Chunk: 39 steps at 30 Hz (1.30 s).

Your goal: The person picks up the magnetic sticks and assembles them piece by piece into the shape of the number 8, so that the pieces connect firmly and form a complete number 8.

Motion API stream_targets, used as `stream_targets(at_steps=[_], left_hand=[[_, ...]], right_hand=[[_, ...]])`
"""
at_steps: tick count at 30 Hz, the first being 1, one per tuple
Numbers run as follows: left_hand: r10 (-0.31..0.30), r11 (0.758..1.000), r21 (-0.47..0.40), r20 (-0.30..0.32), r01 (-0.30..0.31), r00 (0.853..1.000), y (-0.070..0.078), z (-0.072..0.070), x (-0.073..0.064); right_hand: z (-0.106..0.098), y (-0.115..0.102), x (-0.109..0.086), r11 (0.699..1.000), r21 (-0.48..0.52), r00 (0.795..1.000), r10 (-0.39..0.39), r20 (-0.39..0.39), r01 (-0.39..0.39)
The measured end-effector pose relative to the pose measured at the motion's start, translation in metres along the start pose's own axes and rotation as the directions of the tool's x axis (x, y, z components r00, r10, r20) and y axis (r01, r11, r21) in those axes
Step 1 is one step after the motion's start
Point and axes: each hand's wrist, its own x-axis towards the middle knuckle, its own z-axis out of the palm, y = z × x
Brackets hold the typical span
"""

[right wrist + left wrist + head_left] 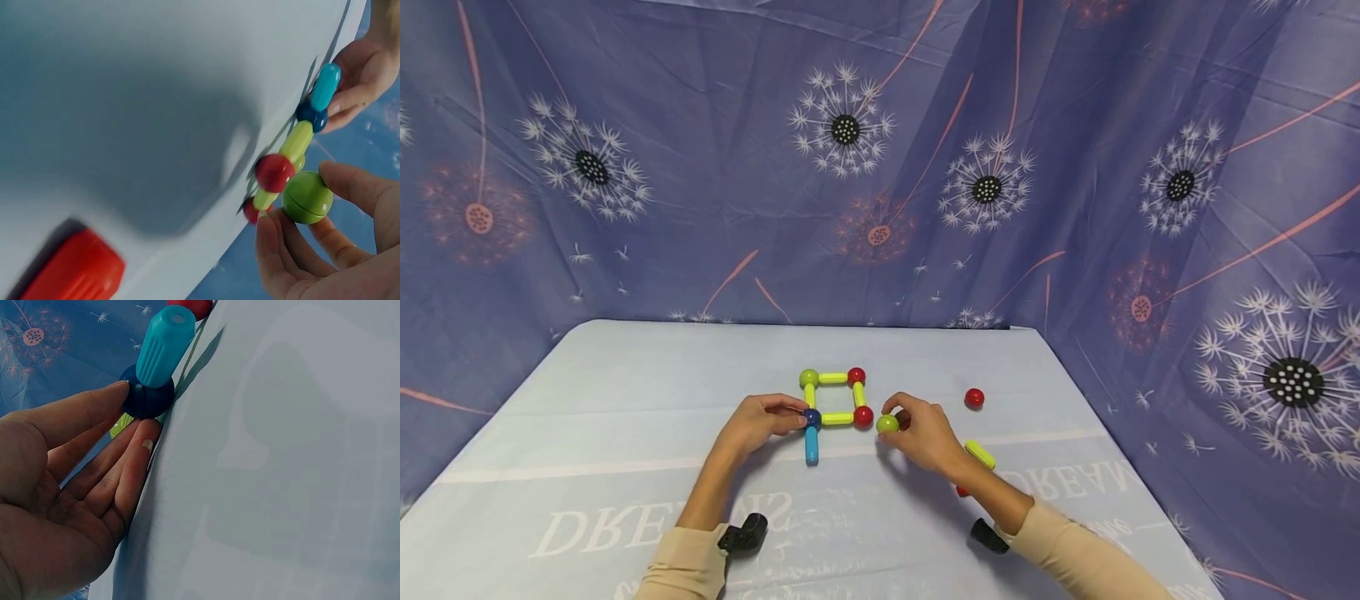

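Note:
On the table lies a square of yellow-green rods (837, 419) joined by balls: a green corner ball (808, 378), two red balls (863, 416) and a dark blue ball (812, 418). From the blue ball a light blue rod (165, 347) sticks out toward the near side. My left hand (760, 423) pinches the blue ball between thumb and fingers. In my right hand (925, 433) a loose green ball (307, 197) is held by the fingertips, just right of the square's near red ball. A small gap separates those two in the head view.
To the right lie a loose red ball (974, 398) and a yellow-green rod (980, 454). A red rod (81, 269) is partly covered by my right forearm in the head view. A patterned dandelion curtain (880, 167) hangs behind the table.

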Motion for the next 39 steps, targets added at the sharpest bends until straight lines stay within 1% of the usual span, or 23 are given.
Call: stream_targets(at_steps=[5, 8, 12, 15, 17, 22, 24, 31, 39], left_hand=[[0.009, 1.0, 0.004, 0.008, -0.009, 1.0, 0.001, 0.0, 0.0], [-0.004, 1.0, -0.001, 0.005, 0.004, 1.0, 0.0, 0.0, -0.001], [-0.004, 1.0, 0.002, 0.005, 0.004, 1.0, 0.0, 0.0, -0.001], [0.008, 1.0, 0.009, 0.01, -0.008, 1.0, 0.001, -0.001, -0.001], [0.01, 1.0, 0.006, 0.009, -0.01, 1.0, 0.002, -0.001, -0.001], [0.012, 1.0, 0.006, 0.015, -0.012, 1.0, 0.002, -0.001, -0.001], [0.018, 1.0, 0.011, 0.021, -0.019, 1.0, 0.001, -0.001, -0.001], [0.002, 1.0, -0.003, 0.016, -0.002, 1.0, 0.0, -0.001, -0.001], [0.018, 1.0, -0.004, 0.01, -0.018, 1.0, 0.002, 0.0, -0.004]], right_hand=[[0.008, -0.01, 0.0, 1.0, 0.011, 0.999, -0.016, 0.046, 0.015], [0.014, -0.014, 0.001, 1.0, 0.014, 0.997, -0.028, 0.066, 0.028], [0.022, -0.02, 0.0, 0.999, 0.014, 0.994, -0.053, 0.094, 0.052], [0.028, -0.024, -0.001, 0.998, 0.01, 0.991, -0.066, 0.116, 0.065], [0.032, -0.027, -0.002, 0.998, 0.008, 0.989, -0.06, 0.134, 0.059], [0.041, -0.032, -0.005, 1.0, 0.004, 0.983, -0.01, 0.181, 0.009], [0.044, -0.034, -0.007, 1.0, 0.007, 0.982, -0.002, 0.19, 0.001], [0.053, -0.041, -0.009, 0.999, 0.033, 0.98, -0.025, 0.2, 0.019], [0.061, -0.047, -0.012, 0.998, 0.059, 0.968, -0.045, 0.246, 0.032]])
